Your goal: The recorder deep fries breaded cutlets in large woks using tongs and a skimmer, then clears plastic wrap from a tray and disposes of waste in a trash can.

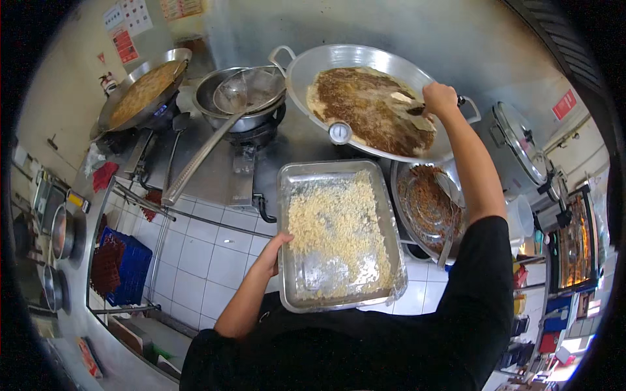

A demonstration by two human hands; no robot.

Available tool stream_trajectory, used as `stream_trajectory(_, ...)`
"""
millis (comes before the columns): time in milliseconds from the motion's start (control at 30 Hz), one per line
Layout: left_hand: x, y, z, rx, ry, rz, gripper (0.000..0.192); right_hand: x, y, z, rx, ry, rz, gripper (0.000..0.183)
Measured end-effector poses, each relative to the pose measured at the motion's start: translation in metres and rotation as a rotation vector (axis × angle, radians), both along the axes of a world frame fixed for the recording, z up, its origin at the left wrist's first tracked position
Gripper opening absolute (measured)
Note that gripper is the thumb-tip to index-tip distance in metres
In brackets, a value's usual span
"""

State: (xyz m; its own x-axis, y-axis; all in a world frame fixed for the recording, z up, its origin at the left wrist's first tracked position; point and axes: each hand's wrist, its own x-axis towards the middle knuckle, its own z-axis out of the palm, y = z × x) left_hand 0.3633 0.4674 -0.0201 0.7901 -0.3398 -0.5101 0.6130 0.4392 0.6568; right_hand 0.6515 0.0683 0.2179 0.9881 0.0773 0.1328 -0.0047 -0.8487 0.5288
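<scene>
My left hand point(271, 254) grips the left edge of a rectangular metal tray point(390, 215), which holds pale, crumbly minced pieces point(335, 225). My right hand point(440, 100) is closed around the dark handle of a utensil over a large metal wok point(362, 54). Brown, foaming liquid point(362, 107) fills the middle of that wok, and a pale piece lies beside the utensil's dark end. A round dial thermometer point(340, 133) sits at the wok's near rim. Below and to the right, a metal bowl point(398, 195) contains reddish-brown crumbly food and a ladle-like utensil.
A long-handled strainer point(244, 93) rests over a metal bowl point(205, 100) on a burner. Farther left stands another wok point(105, 105) with brownish liquid, near a long-handled spatula point(180, 124). A lidded metal pot point(508, 156) stands at right. A blue crate point(134, 269) is at lower left.
</scene>
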Motion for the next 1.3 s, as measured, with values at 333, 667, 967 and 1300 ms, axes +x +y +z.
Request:
stream_trajectory(333, -0.046, -0.011, 0.026, 0.098, 0.045, 0.349, 0.056, 0.060, -0.040, 0.057, -0.034, -0.007, -0.253, 0.054)
stream_trajectory(667, -0.090, -0.026, -0.022, 0.160, -0.091, 0.603, 0.052, -0.187, 0.020, 0.033, 0.724, -0.046, 0.684, 0.050)
stream_trajectory(967, -0.095, -0.067, 0.013, 0.486, -0.129, 0.745, 0.036, -0.225, 0.096, -0.155, 0.901, 0.064, 1.029, 0.070)
stream_trajectory(1300, -0.099, -0.114, 0.013, 0.567, -0.232, 0.812, 0.041, -0.227, 0.072, -0.189, 0.929, 0.224, 1.134, 0.068)
